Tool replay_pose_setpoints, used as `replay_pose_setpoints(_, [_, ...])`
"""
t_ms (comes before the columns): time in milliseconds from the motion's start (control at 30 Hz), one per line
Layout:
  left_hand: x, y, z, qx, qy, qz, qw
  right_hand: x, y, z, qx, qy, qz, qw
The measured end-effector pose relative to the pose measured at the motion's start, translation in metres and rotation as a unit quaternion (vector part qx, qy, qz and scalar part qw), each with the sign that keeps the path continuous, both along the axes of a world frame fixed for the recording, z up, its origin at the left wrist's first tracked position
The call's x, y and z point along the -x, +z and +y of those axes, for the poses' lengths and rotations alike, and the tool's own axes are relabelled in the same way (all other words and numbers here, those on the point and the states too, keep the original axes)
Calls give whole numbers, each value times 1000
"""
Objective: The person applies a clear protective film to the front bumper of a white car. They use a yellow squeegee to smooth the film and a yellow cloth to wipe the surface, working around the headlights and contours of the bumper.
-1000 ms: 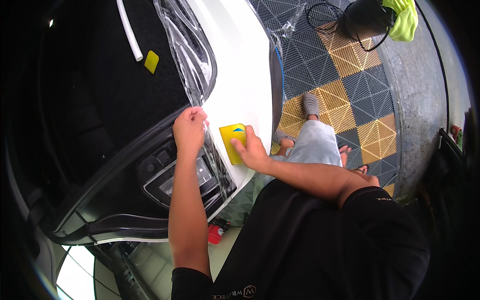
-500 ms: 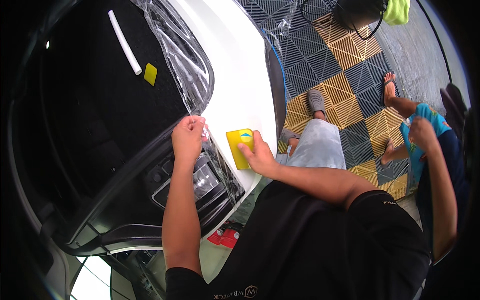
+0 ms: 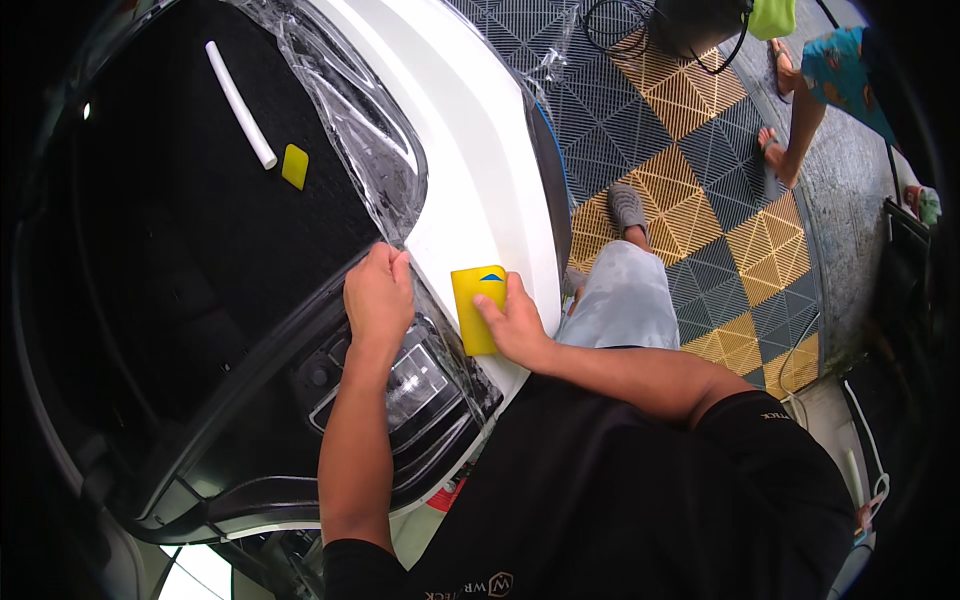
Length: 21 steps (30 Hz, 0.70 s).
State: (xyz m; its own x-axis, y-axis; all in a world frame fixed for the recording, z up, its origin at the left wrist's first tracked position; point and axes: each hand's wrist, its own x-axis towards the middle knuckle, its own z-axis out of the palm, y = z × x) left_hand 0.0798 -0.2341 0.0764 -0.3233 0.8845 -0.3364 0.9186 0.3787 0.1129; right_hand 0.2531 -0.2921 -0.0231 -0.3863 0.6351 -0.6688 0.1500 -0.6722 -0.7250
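My right hand (image 3: 513, 322) grips a yellow squeegee card (image 3: 474, 312) and holds it against the white body panel (image 3: 470, 190) of a car. My left hand (image 3: 380, 295) is closed at the pointed lower end of the clear film (image 3: 385, 150), which lies wrinkled along the panel's dark edge. Its fingertips seem to pinch that film, though the fingers partly hide the grip. More film runs down beside the recess with the clear-covered lamp part (image 3: 418, 382), between my two forearms.
On the dark glass (image 3: 200, 260) lie a white tube (image 3: 241, 105) and a smaller yellow squeegee (image 3: 295, 167). Grey and yellow grid tiles (image 3: 680, 210) cover the floor at right. Another person's legs (image 3: 800, 130) are at the upper right, near a dark bin-like object (image 3: 700, 25) with a cable.
My left hand has turned so its fingers curl more out of sight. The right hand and card have shifted slightly down the panel. The other person has moved farther off.
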Motion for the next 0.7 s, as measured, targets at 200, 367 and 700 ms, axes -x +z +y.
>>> replay_pose_setpoints(200, [-14, 7, 7, 57, -51, 145, 987, 22, 6, 19, -20, 0, 1, 1000])
replay_pose_setpoints(367, [-9, 1, -1, 39, -35, 135, 989, 22, 0, 30, -61, -25, 16, 998])
replay_pose_setpoints(700, [-8, 3, 8, 65, -43, 118, 990, 59, 14, 80, -23, 0, -31, 999])
